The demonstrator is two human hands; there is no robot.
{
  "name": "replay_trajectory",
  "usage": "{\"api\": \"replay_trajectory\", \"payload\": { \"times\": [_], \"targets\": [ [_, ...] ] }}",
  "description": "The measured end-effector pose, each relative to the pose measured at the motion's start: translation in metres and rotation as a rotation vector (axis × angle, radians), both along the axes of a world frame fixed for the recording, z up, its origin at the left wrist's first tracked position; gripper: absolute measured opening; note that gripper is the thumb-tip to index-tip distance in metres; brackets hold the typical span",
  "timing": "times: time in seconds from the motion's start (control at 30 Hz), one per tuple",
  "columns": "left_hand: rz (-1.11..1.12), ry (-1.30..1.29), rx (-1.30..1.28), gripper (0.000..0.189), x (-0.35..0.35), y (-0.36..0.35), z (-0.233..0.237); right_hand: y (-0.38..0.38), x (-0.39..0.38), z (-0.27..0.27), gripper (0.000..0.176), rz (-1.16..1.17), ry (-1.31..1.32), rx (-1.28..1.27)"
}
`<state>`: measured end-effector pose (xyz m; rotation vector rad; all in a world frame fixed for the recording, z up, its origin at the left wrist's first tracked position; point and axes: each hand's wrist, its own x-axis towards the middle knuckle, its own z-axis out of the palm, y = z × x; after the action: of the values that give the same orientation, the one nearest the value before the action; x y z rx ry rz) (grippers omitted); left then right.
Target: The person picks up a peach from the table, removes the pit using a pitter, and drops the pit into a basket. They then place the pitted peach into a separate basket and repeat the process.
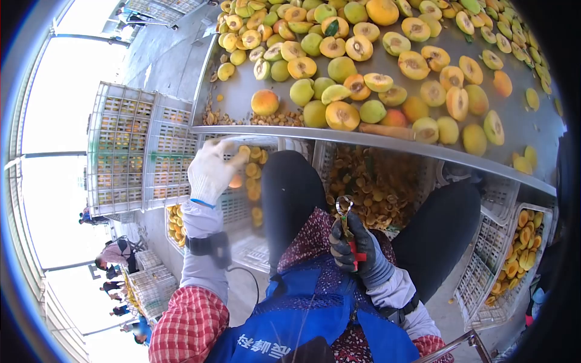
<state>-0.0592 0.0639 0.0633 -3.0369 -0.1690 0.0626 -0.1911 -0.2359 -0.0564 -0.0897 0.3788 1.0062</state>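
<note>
My left hand (212, 169), in a white knit glove, is over a white crate (248, 242) at the left, beside my knee. Its fingers are apart and slightly blurred. A peach half (235, 181) shows just below the fingers, apparently clear of them. More peach halves (254, 175) lie in that crate. In a dark glove, my right hand (353, 245) is closed around a pitting tool (345, 219) with a metal ring end and a red handle, held above my lap. Many halved and whole peaches (342, 115) lie on the metal table (242, 91) in front.
The table's raised metal edge (363, 138) runs above my knees. Beneath it, a crate (327, 163) holds pieces of fruit. Another crate (478, 272) with peach halves is at the right. Stacked crates (121, 151) stand at the left; several people are beyond.
</note>
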Motion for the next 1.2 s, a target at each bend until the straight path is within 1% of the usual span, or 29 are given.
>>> {"api": "replay_trajectory", "payload": {
  "times": [0.07, 0.1, 0.13, 0.2, 0.3, 0.33, 0.37, 0.4, 0.43, 0.47, 0.5, 0.57, 0.63, 0.67, 0.7, 0.73, 0.77, 0.87, 0.97, 1.03, 1.1, 1.13, 1.2],
  "targets": [
    [0.063, -0.043, -0.268, 0.049, 0.044, -0.017, -0.002, 0.004, 0.004, -0.009, 0.045, 0.010, 0.039, 0.005],
    [0.036, -0.022, -0.204, 0.051, 0.068, -0.025, -0.011, 0.005, 0.006, -0.011, 0.045, 0.020, 0.060, 0.004],
    [0.008, 0.003, -0.139, 0.055, 0.090, -0.032, -0.023, 0.005, 0.010, -0.007, 0.046, 0.031, 0.026, -0.107],
    [-0.095, 0.134, 0.043, 0.059, 0.119, -0.033, -0.060, 0.003, 0.015, 0.008, 0.048, 0.043, -0.039, -0.331],
    [-0.168, 0.079, -0.069, 0.062, 0.138, -0.027, -0.066, -0.001, 0.015, 0.005, 0.047, -0.002, 0.035, -0.462],
    [-0.216, 0.007, -0.289, 0.056, 0.137, -0.026, -0.065, -0.003, 0.013, 0.004, 0.046, -0.031, 0.001, -0.510],
    [-0.029, 0.097, -0.676, 0.053, 0.133, -0.025, -0.065, -0.003, 0.013, 0.003, 0.044, -0.066, -0.032, -0.556],
    [0.170, 0.194, -1.057, 0.052, 0.119, -0.034, -0.054, -0.002, 0.011, 0.001, 0.043, -0.100, -0.064, -0.604],
    [0.393, 0.290, -1.432, 0.053, 0.099, -0.042, -0.041, 0.002, 0.008, -0.006, 0.039, -0.181, -0.166, -0.660],
    [0.341, 0.396, -1.585, 0.057, 0.074, -0.053, -0.031, 0.006, 0.004, -0.017, 0.035, -0.256, -0.272, -0.718],
    [0.280, 0.504, -1.737, 0.064, 0.048, -0.071, -0.023, 0.006, 0.006, -0.009, 0.030, -0.367, -0.340, -0.750],
    [0.694, 0.389, -1.861, 0.074, 0.003, -0.130, -0.016, 0.007, 0.011, 0.009, 0.026, -0.590, -0.479, -0.813],
    [0.702, 0.871, -1.671, 0.081, -0.028, -0.128, -0.013, -0.003, 0.016, 0.021, 0.037, -0.676, -0.757, -0.986],
    [0.601, 0.975, -1.590, 0.089, -0.043, -0.135, -0.015, -0.007, 0.018, 0.030, 0.037, -0.583, -0.706, -0.930],
    [0.645, 0.910, -1.496, 0.093, -0.059, -0.149, -0.014, -0.012, 0.019, 0.039, 0.037, -0.495, -0.649, -0.875],
    [0.615, 0.905, -1.558, 0.091, -0.065, -0.148, -0.020, -0.015, 0.018, 0.044, 0.037, -0.410, -0.595, -0.819],
    [0.584, 0.894, -1.619, 0.090, -0.070, -0.144, -0.028, -0.015, 0.014, 0.043, 0.036, -0.407, -0.530, -0.787],
    [0.339, 0.332, -1.785, 0.068, -0.089, -0.164, -0.045, -0.006, 0.005, 0.046, 0.035, -0.421, -0.310, -0.695],
    [0.201, 0.217, -1.635, 0.059, -0.100, -0.165, -0.041, -0.005, 0.000, 0.044, 0.035, -0.476, -0.336, -0.678],
    [0.335, 0.213, -1.766, 0.058, -0.104, -0.162, -0.040, -0.004, -0.002, 0.034, 0.031, -0.602, -0.699, -1.001],
    [0.469, 0.211, -1.896, 0.056, -0.102, -0.161, -0.042, -0.014, -0.005, 0.037, 0.029, -0.629, -1.075, -1.294],
    [0.562, 0.191, -1.930, 0.059, -0.099, -0.163, -0.040, -0.022, -0.007, 0.054, 0.026, -0.447, -1.139, -1.294],
    [0.413, 0.238, -1.926, 0.060, -0.099, -0.161, -0.035, -0.026, -0.008, 0.058, 0.025, -0.321, -1.350, -1.445]
  ]
}}
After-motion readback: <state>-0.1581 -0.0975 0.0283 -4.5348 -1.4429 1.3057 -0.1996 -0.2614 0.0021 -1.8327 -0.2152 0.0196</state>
